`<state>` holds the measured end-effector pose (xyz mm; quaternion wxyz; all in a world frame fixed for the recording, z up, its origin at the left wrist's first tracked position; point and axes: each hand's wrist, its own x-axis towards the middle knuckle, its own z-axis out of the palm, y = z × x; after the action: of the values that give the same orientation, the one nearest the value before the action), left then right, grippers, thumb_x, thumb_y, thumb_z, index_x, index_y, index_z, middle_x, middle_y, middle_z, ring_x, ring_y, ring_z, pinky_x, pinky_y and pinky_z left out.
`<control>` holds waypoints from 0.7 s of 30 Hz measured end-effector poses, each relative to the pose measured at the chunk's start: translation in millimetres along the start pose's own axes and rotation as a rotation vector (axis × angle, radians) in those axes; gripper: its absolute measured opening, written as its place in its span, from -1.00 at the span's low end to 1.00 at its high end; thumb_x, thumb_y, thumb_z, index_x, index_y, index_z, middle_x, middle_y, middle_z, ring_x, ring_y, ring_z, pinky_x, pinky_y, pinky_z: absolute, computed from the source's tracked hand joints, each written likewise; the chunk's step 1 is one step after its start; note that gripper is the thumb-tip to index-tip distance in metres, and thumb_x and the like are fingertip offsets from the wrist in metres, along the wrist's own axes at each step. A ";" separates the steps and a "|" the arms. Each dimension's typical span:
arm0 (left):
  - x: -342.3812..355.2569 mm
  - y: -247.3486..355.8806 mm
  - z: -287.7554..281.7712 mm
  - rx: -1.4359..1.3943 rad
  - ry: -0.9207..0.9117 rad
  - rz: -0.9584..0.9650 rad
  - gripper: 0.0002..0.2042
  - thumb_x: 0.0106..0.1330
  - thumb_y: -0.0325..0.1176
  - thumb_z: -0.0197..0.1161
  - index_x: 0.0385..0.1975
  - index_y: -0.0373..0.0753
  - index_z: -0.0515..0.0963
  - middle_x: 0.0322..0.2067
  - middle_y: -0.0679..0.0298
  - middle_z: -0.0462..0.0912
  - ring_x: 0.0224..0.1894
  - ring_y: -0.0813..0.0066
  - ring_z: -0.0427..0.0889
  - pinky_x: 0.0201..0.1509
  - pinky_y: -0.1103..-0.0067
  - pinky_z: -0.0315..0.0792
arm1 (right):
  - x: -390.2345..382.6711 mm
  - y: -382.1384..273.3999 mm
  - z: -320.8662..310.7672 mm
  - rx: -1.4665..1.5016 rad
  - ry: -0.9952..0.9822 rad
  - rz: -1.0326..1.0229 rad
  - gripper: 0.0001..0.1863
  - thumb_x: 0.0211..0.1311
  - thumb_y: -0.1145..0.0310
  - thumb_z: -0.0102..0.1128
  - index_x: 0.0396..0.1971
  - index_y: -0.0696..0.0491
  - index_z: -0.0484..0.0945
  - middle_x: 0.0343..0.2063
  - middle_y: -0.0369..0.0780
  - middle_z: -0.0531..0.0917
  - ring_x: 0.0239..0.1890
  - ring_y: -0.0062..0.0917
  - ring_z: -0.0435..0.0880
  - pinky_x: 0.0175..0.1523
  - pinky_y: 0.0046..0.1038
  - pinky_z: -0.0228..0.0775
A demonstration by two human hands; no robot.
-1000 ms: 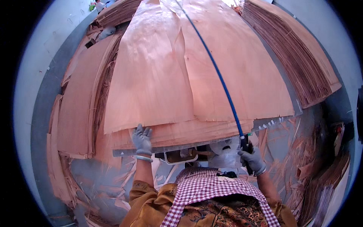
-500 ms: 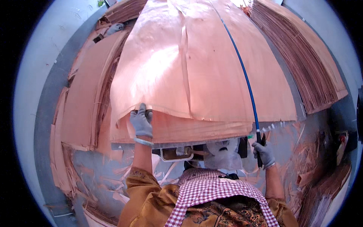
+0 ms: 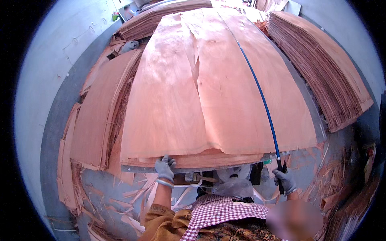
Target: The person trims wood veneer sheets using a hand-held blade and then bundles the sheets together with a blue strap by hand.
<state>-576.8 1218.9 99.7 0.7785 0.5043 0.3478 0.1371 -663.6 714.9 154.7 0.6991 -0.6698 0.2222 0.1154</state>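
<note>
A large pale pinkish-brown wood veneer sheet point(image 3: 165, 104) lies over a stack of sheets point(image 3: 201, 160) on the table in front of me. A long overlapping split runs down its middle. My left hand point(image 3: 165, 168), in a grey glove, is at the sheet's near edge, thumb up against it and fingers curled; the grip is partly hidden. My right hand point(image 3: 285, 181), also gloved, is closed around the black handle of a long thin blue rod point(image 3: 261, 92). The rod stretches away over the right part of the sheet.
Tall veneer stacks stand at the right point(image 3: 317, 68) and left point(image 3: 100, 108). Beneath the table's near edge are a white-rimmed tray point(image 3: 189, 185), a brush point(image 3: 201, 177) and a clear plastic bag point(image 3: 233, 188). Veneer scraps point(image 3: 128, 219) litter the floor. A person point(image 3: 128, 13) is at the far left.
The near edge of the veneer sheet, raised before, has come down onto the stack with my left hand. The rod stays in my right hand. The view has tilted up, showing more background.
</note>
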 end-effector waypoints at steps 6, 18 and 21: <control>-77.5 -6.8 45.6 1.130 -0.256 1.110 -0.61 0.12 -0.35 0.24 -0.03 -0.21 0.43 -0.07 0.09 0.48 0.03 0.15 0.45 0.14 0.18 0.29 | 11.0 2.4 -18.2 -0.003 0.062 -0.014 -0.69 0.13 0.42 0.22 -0.11 0.16 0.50 -0.49 -0.27 0.58 -0.61 -0.61 0.55 -0.63 -0.58 0.38; -58.0 1.3 157.2 1.222 -0.572 1.592 -0.70 0.05 -0.40 0.24 -0.15 -0.10 0.59 -0.07 0.23 0.60 0.02 0.16 0.52 0.10 0.24 0.35 | 58.8 -12.6 -31.9 0.126 -0.040 -0.062 -0.58 0.07 0.39 0.26 -0.04 0.12 0.44 -0.51 -0.30 0.65 -0.67 -0.62 0.52 -0.61 -0.62 0.38; -61.4 29.2 162.2 1.117 -0.498 1.618 -0.74 0.05 -0.43 0.25 -0.21 -0.14 0.61 -0.16 0.25 0.66 -0.05 0.19 0.57 0.05 0.30 0.40 | 60.1 -11.5 -36.0 0.187 -0.026 -0.042 -0.36 0.08 0.44 0.25 0.22 0.03 0.30 -0.25 -0.28 0.60 -0.60 -0.61 0.54 -0.61 -0.61 0.40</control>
<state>-506.9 1085.6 190.6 0.1552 0.8945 -0.2560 0.3322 -611.3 670.2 136.8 0.7636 -0.6046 0.2088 0.0879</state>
